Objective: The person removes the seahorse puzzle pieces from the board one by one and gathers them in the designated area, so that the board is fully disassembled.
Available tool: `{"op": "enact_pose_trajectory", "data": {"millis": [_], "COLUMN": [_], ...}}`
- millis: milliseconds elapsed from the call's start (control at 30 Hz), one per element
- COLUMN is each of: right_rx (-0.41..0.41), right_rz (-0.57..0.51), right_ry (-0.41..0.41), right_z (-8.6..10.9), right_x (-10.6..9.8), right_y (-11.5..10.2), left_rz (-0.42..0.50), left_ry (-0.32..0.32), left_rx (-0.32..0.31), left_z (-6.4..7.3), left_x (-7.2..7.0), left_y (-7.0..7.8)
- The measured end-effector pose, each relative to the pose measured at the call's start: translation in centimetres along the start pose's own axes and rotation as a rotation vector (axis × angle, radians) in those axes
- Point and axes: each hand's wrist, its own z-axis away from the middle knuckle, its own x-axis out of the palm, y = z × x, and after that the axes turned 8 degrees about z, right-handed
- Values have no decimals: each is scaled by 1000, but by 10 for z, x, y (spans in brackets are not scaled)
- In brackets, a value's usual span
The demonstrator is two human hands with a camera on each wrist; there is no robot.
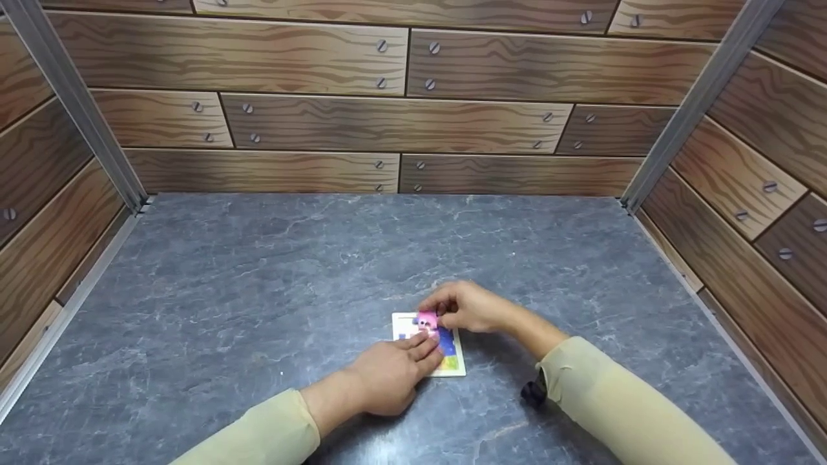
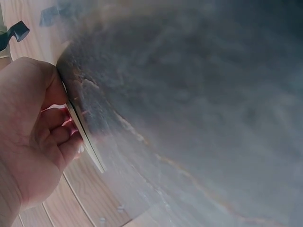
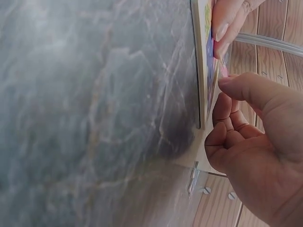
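A small flat board (image 1: 459,365) with a white border and a colourful picture, like a puzzle board, lies on the tabletop. Over its upper part is a pink piece (image 1: 427,319) with a face-like print. My right hand (image 1: 475,307) pinches this piece between thumb and fingers; in the right wrist view the thumb (image 3: 236,86) meets its pink edge. My left hand (image 1: 387,378) rests its extended fingers on the board and the lower part of the pink piece. From the left wrist, the board's edge (image 2: 87,137) shows beside the fingers, which hide much of the picture.
Grey marbled tabletop (image 1: 258,271) surrounds the board. Wood-patterned walls (image 1: 323,123) stand at the back and both sides, with metal posts (image 1: 698,103) in the back corners. A dark band (image 1: 535,391) sits at the right sleeve's cuff.
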Motion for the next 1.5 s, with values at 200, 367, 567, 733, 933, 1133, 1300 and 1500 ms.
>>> {"op": "enact_pose_trajectory", "data": {"millis": [200,367,567,733,933,1133,1300,1500], "right_rx": [13,11,22,48,75,117,127,139], "right_rz": [-48,-45,-24,-5,-16,-22,-12,-4], "right_ry": [32,83,135,161,170,181,205,224], "right_z": [5,9,16,22,29,36,42,49], "right_x": [-7,-15,-25,-29,-34,-42,-47,-51], "right_y": [3,7,11,16,21,27,35,44], "left_rz": [7,6,62,152,164,134,135,145], "left_ry": [-3,-15,-3,-5,70,112,105,47], "left_rx": [6,10,29,24,41,63,43,9], "left_z": [-2,-3,-4,-4,-3,0,8,13], "left_x": [-2,-5,-5,-5,-4,-7,-9,-7], "left_y": [0,0,-7,-13,-14,-19,-27,-36]}}
